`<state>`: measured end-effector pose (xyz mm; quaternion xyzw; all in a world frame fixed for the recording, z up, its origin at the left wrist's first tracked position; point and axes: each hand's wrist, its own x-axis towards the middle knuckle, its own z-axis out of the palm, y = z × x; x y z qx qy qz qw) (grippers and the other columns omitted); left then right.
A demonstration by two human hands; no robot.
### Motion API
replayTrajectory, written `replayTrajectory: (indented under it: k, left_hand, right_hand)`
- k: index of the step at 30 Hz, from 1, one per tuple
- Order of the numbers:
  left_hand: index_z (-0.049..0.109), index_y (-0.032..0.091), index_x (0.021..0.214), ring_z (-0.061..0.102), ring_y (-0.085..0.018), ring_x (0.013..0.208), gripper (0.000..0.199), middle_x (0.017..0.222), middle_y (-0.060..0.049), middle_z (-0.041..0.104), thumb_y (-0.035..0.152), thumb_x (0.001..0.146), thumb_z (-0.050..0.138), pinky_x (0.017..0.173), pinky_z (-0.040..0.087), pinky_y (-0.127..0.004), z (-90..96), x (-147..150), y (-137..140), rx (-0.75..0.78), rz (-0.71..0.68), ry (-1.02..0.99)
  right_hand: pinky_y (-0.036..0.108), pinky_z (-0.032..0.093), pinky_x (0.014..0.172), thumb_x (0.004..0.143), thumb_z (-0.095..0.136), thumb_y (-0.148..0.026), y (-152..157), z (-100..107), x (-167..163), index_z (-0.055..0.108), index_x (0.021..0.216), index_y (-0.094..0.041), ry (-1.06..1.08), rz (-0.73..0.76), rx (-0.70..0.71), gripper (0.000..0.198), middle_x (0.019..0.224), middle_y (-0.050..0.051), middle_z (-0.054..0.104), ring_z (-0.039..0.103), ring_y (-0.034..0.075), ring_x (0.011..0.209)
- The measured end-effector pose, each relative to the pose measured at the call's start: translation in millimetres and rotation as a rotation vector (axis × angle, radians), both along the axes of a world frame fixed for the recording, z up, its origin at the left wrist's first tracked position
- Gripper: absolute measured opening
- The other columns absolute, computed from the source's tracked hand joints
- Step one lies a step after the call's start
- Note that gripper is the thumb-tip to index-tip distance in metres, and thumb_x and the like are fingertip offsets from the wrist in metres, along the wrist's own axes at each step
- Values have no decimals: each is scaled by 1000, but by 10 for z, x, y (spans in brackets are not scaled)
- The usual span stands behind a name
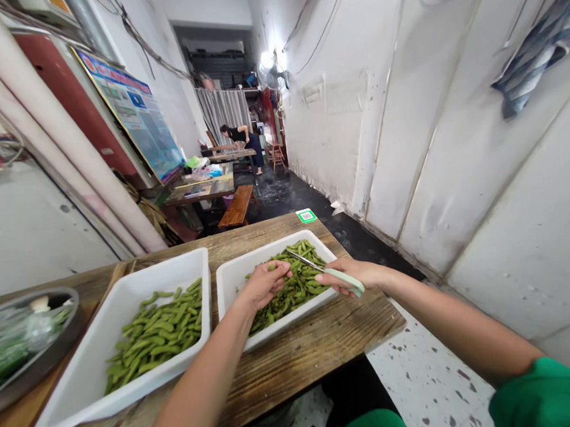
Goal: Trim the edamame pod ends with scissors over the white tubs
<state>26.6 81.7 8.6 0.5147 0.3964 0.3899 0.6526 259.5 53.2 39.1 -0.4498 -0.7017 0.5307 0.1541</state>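
Observation:
Over the right-hand white tray (273, 333), my left hand (266, 283) is closed in a pinch on a green edamame pod (271, 266), only partly visible between the fingers. My right hand (349, 275) grips scissors (343, 281) with pale green handles, and their metal blades point left over the tray, close to my left fingertips. Beneath both hands lies a heap of edamame pods (299, 290). More edamame pods (161, 330) are gathered in the left-hand white tray (121, 301), beside my left forearm.
Both trays stand on a wooden table (294, 361). At its left is a metal basin (65, 330) with bagged greens. A QR-code card (306, 216) lies at the far edge. Farther back are a bench (237, 205), another table (206, 191) and a bending person (242, 142).

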Motion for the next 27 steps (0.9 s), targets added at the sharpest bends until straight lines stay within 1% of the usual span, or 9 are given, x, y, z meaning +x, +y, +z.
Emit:
replayTrajectory:
  k: [2,6,8,11,16,21,23,25,27]
  left_hand:
    - [53,12,67,22,-1,36,29,41,8,35,39,69,65,39,12,-18,15,22,-22,-1,-1,13]
    - [51,12,68,25,1,37,30,58,2,53,37,65,69,39,13,-18,34,72,-53,-5,23,-12]
    - [51,13,69,26,1,37,31,62,1,55,37,64,70,38,14,-18,28,89,-53,-3,36,-23]
    - [51,13,71,25,0,37,31,58,3,53,38,65,69,39,15,-18,8,92,-43,13,48,-36]
    - [52,13,70,24,0,36,29,48,7,43,38,66,67,39,15,-18,19,86,-59,36,66,-51]
    - [53,12,73,25,0,37,30,51,7,44,33,62,72,38,16,-17,38,96,-70,10,85,-110]
    - [52,12,71,25,1,38,31,50,8,40,28,59,75,38,17,-16,32,89,-55,-10,102,-181]
    - [50,12,68,25,1,39,30,51,9,37,26,59,75,39,18,-15,24,71,-35,-24,112,-250]
    - [49,12,67,28,0,41,28,54,7,40,27,62,73,39,17,-15,17,50,-23,-19,119,-264]
  right_hand:
    - [16,35,32,69,56,-60,19,-23,-10,44,64,-17,9,8,3,45,50,-5,44,41,5,36]
    - [16,36,31,68,56,-60,55,-77,-38,44,65,-17,10,2,4,45,51,-5,44,41,5,36]
    - [15,37,32,67,57,-61,62,-91,-59,44,67,-16,7,-18,2,46,54,-5,46,43,5,38]
    - [15,38,32,66,57,-62,59,-80,-87,44,67,-17,9,-36,-8,47,57,-4,47,46,6,41]
    - [15,39,34,67,56,-63,52,-38,-107,44,69,-17,18,-11,-36,47,57,-5,46,47,6,42]
    - [14,38,34,68,53,-64,55,-41,-126,44,70,-17,-10,-12,-19,48,58,-4,46,46,6,42]
    - [15,38,34,68,55,-63,51,-46,-132,44,70,-17,-21,-3,-6,47,58,-4,46,46,6,43]
    - [16,38,35,67,56,-62,40,-41,-136,44,69,-17,-32,12,3,46,57,-4,45,45,7,43]
    - [18,38,37,68,55,-62,25,-14,-139,44,69,-17,-52,1,42,46,55,-4,43,44,7,43]
